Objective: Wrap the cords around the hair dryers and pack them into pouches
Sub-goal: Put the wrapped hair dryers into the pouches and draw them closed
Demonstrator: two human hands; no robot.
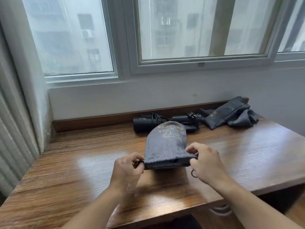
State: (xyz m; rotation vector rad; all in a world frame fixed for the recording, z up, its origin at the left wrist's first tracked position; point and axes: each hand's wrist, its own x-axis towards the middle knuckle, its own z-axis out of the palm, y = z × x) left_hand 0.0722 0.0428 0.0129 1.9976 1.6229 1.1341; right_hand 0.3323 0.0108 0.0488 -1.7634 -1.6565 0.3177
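Hands low centre: left hand (127, 169) pinches the left mouth corner of grey fabric drawstring pouch (163, 146), fingers curled; right hand (207, 162) pinches the right corner. Pouch at frame centre on brown wooden table (82, 162). Two black cord-wrapped hair dryers (142, 123) just behind; crumpled grey pouches (231, 113) upper right.

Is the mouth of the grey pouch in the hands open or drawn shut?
Open: the pouch hem stretches wide between left hand and right hand, ungathered, dark gap showing.

place: we take it for a room in a flat or hotel | cues: we see a wooden desk (74, 154) under a sliding window (181, 33), a curtain (11, 146) at left, apartment blocks (87, 35) outside
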